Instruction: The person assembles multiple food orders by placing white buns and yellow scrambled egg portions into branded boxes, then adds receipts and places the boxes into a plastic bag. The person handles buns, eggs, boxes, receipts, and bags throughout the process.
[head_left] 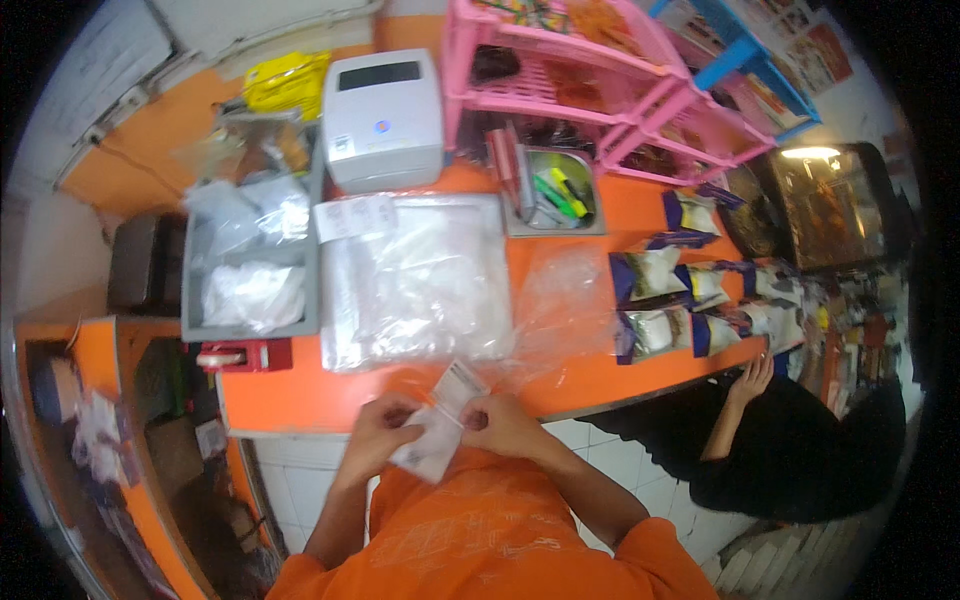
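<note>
In front of my orange shirt, at the near edge of the orange table, both hands hold a white printed paper strip. My left hand is closed on its left side, thumb lying over the paper. My right hand pinches the right side, its fingers curled. The strip looks creased at the middle, with its upper part tilted toward the table. Just beyond my hands lies a flat stack of clear plastic bags, and loose clear plastic is spread to its right.
A white label printer stands behind the bags. At left are a grey bin of white plastic and a red tape dispenser. Packed pouches fill the right, beside another person's hand. Pink racks stand behind.
</note>
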